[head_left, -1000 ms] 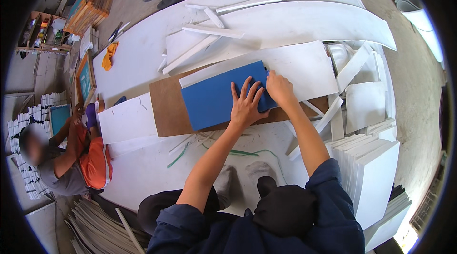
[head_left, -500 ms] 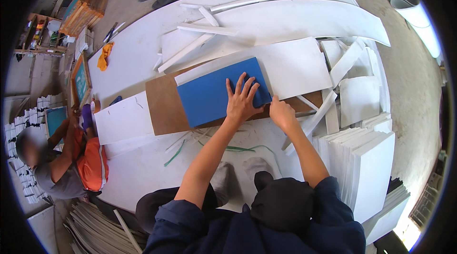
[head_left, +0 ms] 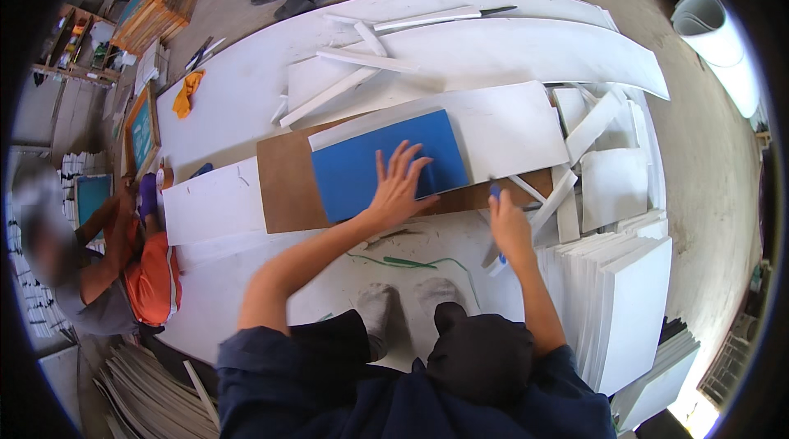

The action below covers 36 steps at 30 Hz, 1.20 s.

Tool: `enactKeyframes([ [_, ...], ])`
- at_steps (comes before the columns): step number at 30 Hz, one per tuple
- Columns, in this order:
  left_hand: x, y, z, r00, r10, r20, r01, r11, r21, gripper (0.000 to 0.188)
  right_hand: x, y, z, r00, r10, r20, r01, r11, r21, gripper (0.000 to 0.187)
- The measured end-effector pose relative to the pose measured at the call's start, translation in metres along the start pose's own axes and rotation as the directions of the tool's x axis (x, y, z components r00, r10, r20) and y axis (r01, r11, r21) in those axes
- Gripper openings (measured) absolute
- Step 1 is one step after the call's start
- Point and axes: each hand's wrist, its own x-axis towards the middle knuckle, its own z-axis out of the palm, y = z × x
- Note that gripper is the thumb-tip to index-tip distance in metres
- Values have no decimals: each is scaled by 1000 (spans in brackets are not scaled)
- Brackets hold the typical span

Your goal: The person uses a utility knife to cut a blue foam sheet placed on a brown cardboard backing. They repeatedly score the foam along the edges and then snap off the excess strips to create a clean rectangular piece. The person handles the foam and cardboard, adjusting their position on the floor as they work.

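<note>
A blue rectangular board (head_left: 353, 172) lies on a white sheet (head_left: 509, 122), with a brown board (head_left: 283, 184) beneath both. My left hand (head_left: 399, 188) rests toward the near edge of the blue board, fingers spread. To its right, my right hand (head_left: 511, 225) is closed round a blue-handled utility knife (head_left: 495, 190). The knife's tip points away from me, near the white sheet's near edge and right of the blue board. Whether the blade touches anything cannot be made out.
Loose white strips (head_left: 596, 122) lie to the right, above a stack of white sheets (head_left: 633, 307). A green strip (head_left: 407, 262) is near my feet. Further white strips (head_left: 333, 95) lie beyond the boards. At left sits another person (head_left: 99, 266), near an orange cloth (head_left: 187, 94).
My right hand with the knife has moved right, away from the blue board's corner. My left hand has slid left and nearer to me on the board. The view has shifted slightly.
</note>
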Motion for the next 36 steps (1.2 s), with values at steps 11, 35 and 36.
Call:
enactKeyframes([
  [11, -83, -87, -3, 595, -755, -276, 649, 654, -388, 74, 85, -63, 32, 974, -121, -191, 164, 959, 229, 32],
  [35, -119, -86, -30, 595, -759, -265, 663, 649, -372, 75, 47, -72, 50, 966, -50, -255, 174, 855, 489, 25],
  [36, -111, -90, -34, 592, -767, -248, 663, 638, -392, 76, 57, -77, 46, 968, -51, -245, 178, 829, 530, 25],
])
